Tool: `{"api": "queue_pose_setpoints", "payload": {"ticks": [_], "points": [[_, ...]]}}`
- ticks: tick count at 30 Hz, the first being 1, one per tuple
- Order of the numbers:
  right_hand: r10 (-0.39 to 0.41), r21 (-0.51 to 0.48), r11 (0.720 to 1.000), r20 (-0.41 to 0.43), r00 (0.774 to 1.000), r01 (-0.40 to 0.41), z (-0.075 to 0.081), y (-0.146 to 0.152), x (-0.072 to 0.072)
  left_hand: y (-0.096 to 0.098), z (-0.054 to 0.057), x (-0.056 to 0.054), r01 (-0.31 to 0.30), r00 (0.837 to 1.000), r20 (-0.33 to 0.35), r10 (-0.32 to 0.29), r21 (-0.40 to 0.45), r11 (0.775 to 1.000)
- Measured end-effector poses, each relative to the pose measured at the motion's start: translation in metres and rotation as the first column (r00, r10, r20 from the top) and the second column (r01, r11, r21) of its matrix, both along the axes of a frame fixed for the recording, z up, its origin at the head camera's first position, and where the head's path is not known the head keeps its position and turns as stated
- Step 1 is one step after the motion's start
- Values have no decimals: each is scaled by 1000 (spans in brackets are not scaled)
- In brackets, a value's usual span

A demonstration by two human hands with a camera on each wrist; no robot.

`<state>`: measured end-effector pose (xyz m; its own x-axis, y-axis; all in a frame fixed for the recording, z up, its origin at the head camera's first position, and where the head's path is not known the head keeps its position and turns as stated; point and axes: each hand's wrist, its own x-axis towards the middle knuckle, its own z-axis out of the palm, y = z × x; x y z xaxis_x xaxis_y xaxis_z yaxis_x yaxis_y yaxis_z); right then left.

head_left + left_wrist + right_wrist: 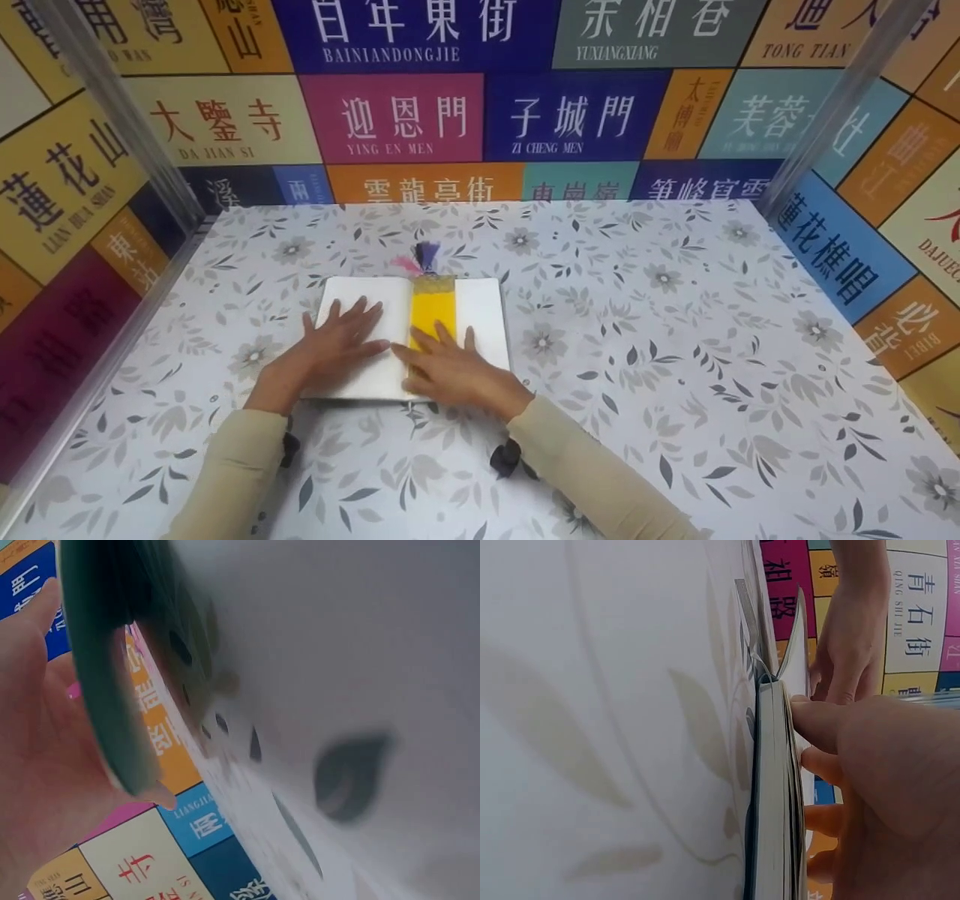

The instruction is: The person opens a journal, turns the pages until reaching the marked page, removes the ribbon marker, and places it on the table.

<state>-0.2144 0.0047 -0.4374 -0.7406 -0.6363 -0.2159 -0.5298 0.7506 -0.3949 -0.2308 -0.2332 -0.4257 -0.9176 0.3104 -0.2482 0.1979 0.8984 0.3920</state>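
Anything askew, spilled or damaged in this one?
Nothing looks spilled or damaged. One mild oddity is the open notebook: in the wrist views its left cover tilts up off the table instead of lying flat, with the left hand on that side.

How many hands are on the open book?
2. In the head view, the left hand is spread on the left page, and the right hand lies partly over the yellow strip on the right page. I see no others.
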Motion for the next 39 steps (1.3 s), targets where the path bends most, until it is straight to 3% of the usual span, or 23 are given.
{"api": "queue_pose_setpoints", "payload": {"ticks": [7, 11, 17, 23, 32, 35, 39], "points": [[11, 5, 1000, 0, 1000, -11, -1, 0, -2, 1, -8, -7, 30, 993, 113, -21, -81, 996], [6, 11, 1000, -3, 1000, -6, 0, 1, -3, 5, -6, -10, 38, 989, 143, -22, -111, 993], [-13, 1, 1000, 7, 1000, 13, 0, 3, -4, 13, 1, -13, 9, 972, 232, 27, -155, 988], [-8, -91, 996, 23, 1000, 10, 5, 14, -7, 16, 1, -16, 9, 968, 248, 33, -166, 986], [-80, -146, 986, 9, 997, 81, 13, 35, -13, 19, 3, -17, 6, 968, 249, 33, -152, 988], [-168, -233, 958, 11, 986, 166, 12, 34, -15, 21, 4, -17, 11, 970, 242, 30, -165, 986], [-315, -380, 867, 80, 946, 321, 9, 30, -22, 24, 5, -16, -9, 970, 238, 47, -156, 988]]}}
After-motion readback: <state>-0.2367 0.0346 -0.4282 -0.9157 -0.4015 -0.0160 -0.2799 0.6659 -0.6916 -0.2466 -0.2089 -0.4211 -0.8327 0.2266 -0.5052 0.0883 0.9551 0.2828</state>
